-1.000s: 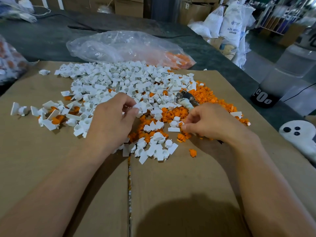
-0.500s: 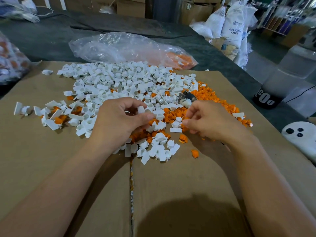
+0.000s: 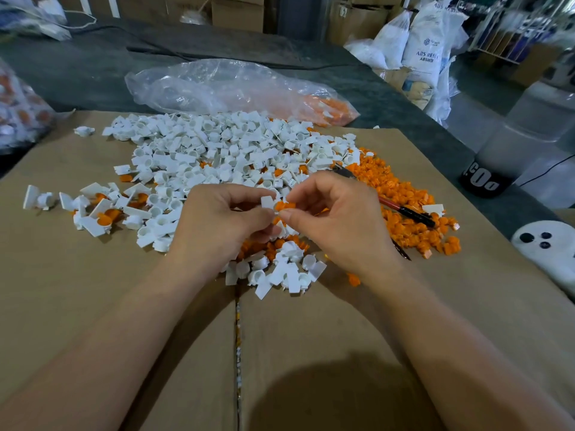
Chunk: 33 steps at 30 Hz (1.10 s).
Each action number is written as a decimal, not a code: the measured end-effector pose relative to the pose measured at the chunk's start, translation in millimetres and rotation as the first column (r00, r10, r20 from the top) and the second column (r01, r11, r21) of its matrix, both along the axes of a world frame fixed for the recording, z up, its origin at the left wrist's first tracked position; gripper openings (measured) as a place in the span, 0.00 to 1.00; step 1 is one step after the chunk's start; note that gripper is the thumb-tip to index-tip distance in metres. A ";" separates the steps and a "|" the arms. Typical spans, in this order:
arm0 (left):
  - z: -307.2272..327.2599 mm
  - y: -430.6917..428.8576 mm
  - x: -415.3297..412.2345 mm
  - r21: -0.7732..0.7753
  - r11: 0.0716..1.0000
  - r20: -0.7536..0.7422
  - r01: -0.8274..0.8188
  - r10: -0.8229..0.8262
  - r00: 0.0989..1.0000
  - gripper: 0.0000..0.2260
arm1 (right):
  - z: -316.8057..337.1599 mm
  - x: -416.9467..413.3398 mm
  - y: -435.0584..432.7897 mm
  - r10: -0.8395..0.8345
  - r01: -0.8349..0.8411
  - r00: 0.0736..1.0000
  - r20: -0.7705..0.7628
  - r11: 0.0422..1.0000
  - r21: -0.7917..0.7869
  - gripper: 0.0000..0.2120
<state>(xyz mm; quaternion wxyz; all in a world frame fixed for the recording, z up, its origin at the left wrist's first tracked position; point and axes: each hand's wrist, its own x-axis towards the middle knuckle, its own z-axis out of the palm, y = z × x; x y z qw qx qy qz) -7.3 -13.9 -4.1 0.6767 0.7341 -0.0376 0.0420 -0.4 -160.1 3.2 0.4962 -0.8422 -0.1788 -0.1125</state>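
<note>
White piece (image 3: 267, 201) and orange cap (image 3: 284, 205) meet in the air between the two hands, above the near edge of the heaps on the cardboard (image 3: 311, 337). The left hand (image 3: 217, 225) has its fingers curled and pinches the white piece between thumb and fingertips. The right hand (image 3: 336, 219) pinches the orange cap between thumb and forefinger, its other fingers loosely bent. The two parts touch, but I cannot tell whether the cap is seated.

This looks like the joining step: the cap is being fitted into the white piece. The next move probably calls for lining the cap up squarely with the socket and pressing it home with the thumbs, then setting the joined part aside, perhaps with the white-and-orange ones (image 3: 102, 214) lying to the left.

Loose white pieces (image 3: 224, 150) lie in a broad heap behind the hands and loose orange caps (image 3: 404, 194) to the right, where a red-handled tool (image 3: 401, 209) rests on them.
</note>
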 end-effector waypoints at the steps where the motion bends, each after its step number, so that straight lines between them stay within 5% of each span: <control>1: 0.2 -0.4 -0.4 -0.003 1.000 0.006 -0.009 0.009 1.000 0.11 | -0.1 -0.3 0.4 -0.003 0.003 1.000 -0.001 1.000 -0.007 0.13; 17: -1.1 -1.1 -0.3 -0.065 0.998 0.045 -0.027 0.030 0.999 0.12 | -2.6 0.8 0.0 0.025 -0.019 0.997 0.073 0.997 -0.078 0.05; 33: 1.7 -3.3 -5.9 0.110 0.994 0.086 0.001 -0.010 0.996 0.11 | -2.6 2.0 -4.6 -0.016 0.018 0.996 -0.089 1.000 0.023 0.06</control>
